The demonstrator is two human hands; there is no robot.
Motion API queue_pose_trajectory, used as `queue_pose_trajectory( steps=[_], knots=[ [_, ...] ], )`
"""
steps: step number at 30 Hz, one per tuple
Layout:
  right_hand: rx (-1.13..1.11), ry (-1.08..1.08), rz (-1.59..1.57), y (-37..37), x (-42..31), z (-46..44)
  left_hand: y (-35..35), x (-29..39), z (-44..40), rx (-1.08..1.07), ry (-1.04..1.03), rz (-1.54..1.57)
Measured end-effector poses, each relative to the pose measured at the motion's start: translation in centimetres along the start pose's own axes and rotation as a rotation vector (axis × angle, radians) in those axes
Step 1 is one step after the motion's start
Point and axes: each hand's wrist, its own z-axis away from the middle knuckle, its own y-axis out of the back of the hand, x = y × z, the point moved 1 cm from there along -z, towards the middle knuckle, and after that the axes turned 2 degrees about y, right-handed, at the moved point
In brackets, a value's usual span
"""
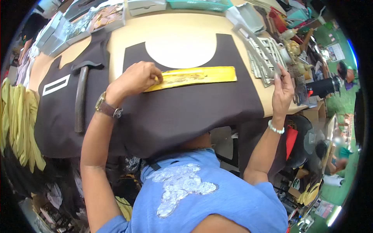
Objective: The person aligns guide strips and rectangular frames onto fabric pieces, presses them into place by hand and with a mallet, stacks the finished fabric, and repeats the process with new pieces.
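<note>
Dark brown sheet material (182,105) with a curved cut-out lies before me. A flat yellow strip (198,76) with brown smears rests across it. At the strip's left end, my left hand (142,77) is closed, fingertips pinched on its edge. Off to the right, my right hand (283,91) pinches the near end of a long, narrow pale frame (256,44). This frame slants over a stack of similar white slotted frames (261,70). A hammer (81,97) lies on another dark piece (50,108), beside a white rectangular frame (56,84) on that piece.
Trays of small parts (105,19) and a teal basket (200,4) line the table's far side. Bottles and tools (295,50) crowd the right edge. Yellow gloves (19,120) hang at the left. The brown material drapes over the near table edge.
</note>
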Motion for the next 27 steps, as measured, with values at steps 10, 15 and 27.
queue_pose_trajectory(
  steps=[10, 15, 27],
  knots=[
    [-0.389, -0.477, -0.346, -8.0, -2.2, 6.8, -0.6, -1.5, 0.8, 0.066, -0.048, 0.121],
    [-0.371, -0.52, -0.258, -8.8, -1.9, 7.1, -0.7, -1.6, 1.1, 0.041, -0.038, 0.106],
    [-0.345, -0.532, -0.241, -8.9, -1.6, 7.2, -1.2, -0.5, 1.2, 0.054, -0.008, 0.017]
  ],
)
